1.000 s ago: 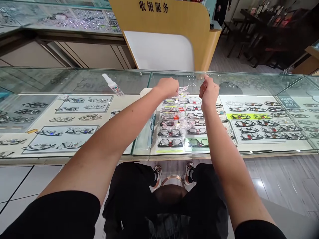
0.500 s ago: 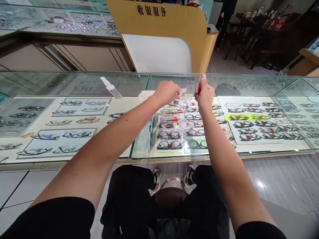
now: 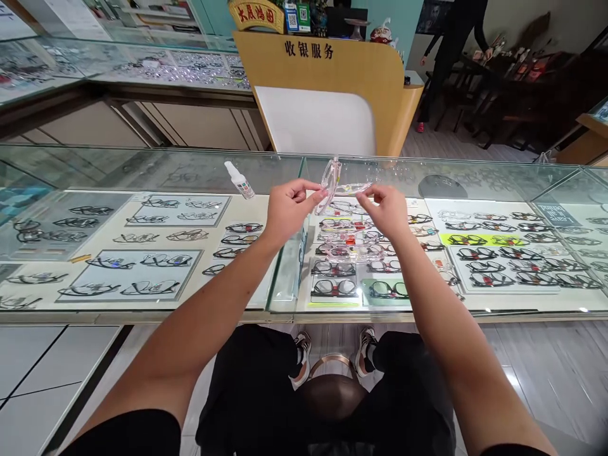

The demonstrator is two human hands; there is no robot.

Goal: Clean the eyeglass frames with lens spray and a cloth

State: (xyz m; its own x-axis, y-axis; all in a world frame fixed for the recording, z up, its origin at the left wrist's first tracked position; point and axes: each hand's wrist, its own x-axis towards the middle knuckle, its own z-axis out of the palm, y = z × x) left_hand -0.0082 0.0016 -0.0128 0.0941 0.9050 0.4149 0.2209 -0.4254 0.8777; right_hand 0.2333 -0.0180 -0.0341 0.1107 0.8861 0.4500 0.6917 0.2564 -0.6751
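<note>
A pair of clear-framed eyeglasses [image 3: 331, 178] is held up over the glass counter, its lens front turned nearly edge-on. My left hand [image 3: 289, 208] pinches the front of the frame between thumb and fingers. With its fingertips closed, my right hand [image 3: 388, 210] grips the end of a clear temple arm that reaches right from the frame. Below both hands, under the glass, lie rows of eyeglasses, among them a black pair [image 3: 334, 288]. A white spray bottle [image 3: 241, 180] lies on the countertop, left of my left hand.
The glass display counter [image 3: 285, 316] spans the view, with more eyeglasses on pale trays [image 3: 503, 288] inside. Beyond it stands a yellow and white cashier desk [image 3: 313, 117]. A person in dark clothes [image 3: 451, 50] is at the back right. A round brown stool [image 3: 332, 389] is between my legs.
My left hand has turned and now holds the clear eyeglasses upright. My right hand has lowered from a thumb-up pose onto the temple arm. The view has tilted up, and the white cloth no longer shows.
</note>
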